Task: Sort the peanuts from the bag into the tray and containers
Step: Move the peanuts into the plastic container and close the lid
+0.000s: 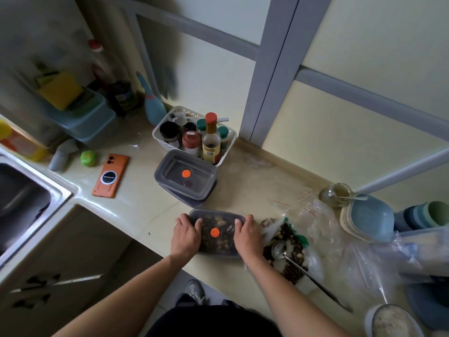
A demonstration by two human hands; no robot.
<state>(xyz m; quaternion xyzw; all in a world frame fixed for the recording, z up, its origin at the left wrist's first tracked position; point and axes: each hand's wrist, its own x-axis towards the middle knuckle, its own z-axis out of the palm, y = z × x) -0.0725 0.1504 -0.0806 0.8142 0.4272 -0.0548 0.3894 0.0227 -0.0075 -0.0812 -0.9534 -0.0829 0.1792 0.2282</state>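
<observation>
A grey plastic container (217, 216) full of peanuts sits on the counter near its front edge, with a clear lid bearing an orange sticker (214, 232). My left hand (185, 235) presses on the lid's left end and my right hand (247, 237) presses on its right end, fingers lying over the top. To the right lies an open clear bag of peanuts (285, 249) with a metal ladle (313, 279) resting in it. Behind stand two stacked grey lidded containers (185, 177), the top one see-through with an orange sticker.
A white basket of sauce bottles and spice jars (194, 135) stands at the back. An orange phone (110, 175) lies left, near the sink (26, 198). Stacked blue plates (366, 217), a glass jar (336, 194), cups and crumpled clear bags (379, 259) crowd the right.
</observation>
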